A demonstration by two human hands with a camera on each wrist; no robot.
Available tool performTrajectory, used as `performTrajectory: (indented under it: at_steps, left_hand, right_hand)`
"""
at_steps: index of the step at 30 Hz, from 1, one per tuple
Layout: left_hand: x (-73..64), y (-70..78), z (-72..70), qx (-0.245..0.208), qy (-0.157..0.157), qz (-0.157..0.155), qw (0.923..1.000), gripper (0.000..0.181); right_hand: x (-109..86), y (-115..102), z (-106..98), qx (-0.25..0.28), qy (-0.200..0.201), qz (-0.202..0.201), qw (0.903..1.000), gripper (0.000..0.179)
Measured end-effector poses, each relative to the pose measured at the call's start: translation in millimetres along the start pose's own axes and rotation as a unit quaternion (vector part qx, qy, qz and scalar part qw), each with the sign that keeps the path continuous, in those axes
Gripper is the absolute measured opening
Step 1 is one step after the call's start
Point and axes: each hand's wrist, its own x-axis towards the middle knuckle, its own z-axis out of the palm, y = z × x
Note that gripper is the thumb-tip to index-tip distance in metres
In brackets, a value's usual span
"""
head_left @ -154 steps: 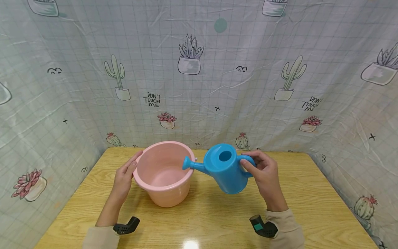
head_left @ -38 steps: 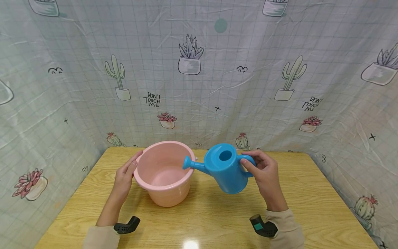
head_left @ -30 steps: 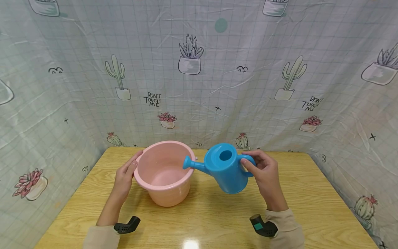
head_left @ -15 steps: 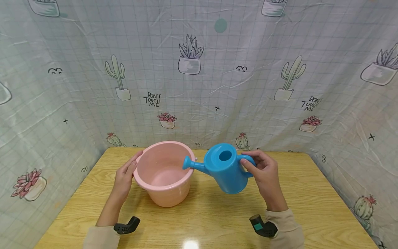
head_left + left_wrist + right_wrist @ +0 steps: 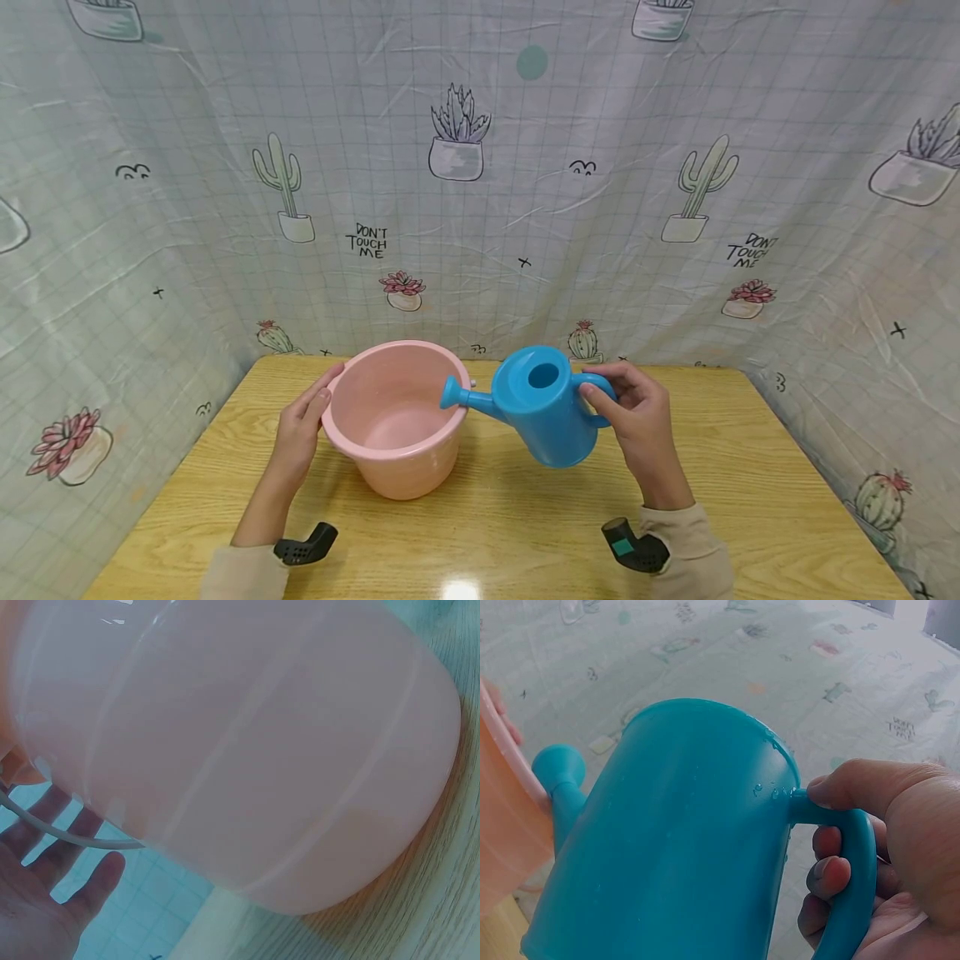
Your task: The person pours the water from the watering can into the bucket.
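Note:
In the head view a pink bucket (image 5: 408,467) stands on the table, seen into from above. My left hand (image 5: 297,425) rests against its left rim. The left wrist view shows those fingers (image 5: 94,889) spread and fairly straight by the bucket wall (image 5: 262,750), with the bucket's thin handle (image 5: 82,840) crossing in front; some fingertips are hidden. My right hand (image 5: 639,417) grips the loop handle of a blue watering can (image 5: 551,425), fingers curled through it and thumb on top. The can leans left, its spout (image 5: 455,393) over the bucket's right rim. Droplets cling to the can (image 5: 682,832) near its top edge.
The wood-grain table (image 5: 510,533) extends to both sides and toward me. A cloth backdrop (image 5: 480,217) printed with cacti hangs behind and beside it. A dark device (image 5: 306,544) is strapped on the left wrist, another device (image 5: 636,546) on the right.

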Motion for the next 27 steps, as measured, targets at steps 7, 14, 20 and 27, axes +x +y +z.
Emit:
performTrajectory:
  at_steps: [7, 14, 20, 27]
  left_hand:
    - [0.2, -0.8, -0.6, 0.000, 0.000, -0.004, 1.0000, 0.047]
    - [0.4, -0.8, -0.2, -0.003, 0.001, 0.001, 1.0000, 0.047]
    - [0.6, -0.9, 0.0, -0.004, 0.001, 0.001, 1.0000, 0.047]
    - [0.7, -1.2, -0.2, -0.004, -0.001, 0.003, 1.0000, 0.048]
  right_hand:
    - [0.0, -0.2, 0.2, -0.001, 0.000, 0.000, 1.0000, 0.025]
    - [0.4, 0.5, 0.2, 0.005, 0.000, -0.004, 1.0000, 0.026]
    - [0.6, 0.0, 0.4, 0.010, -0.002, -0.013, 0.9999, 0.025]
    - [0.9, 0.1, 0.4, 0.010, -0.003, -0.020, 0.9998, 0.025]
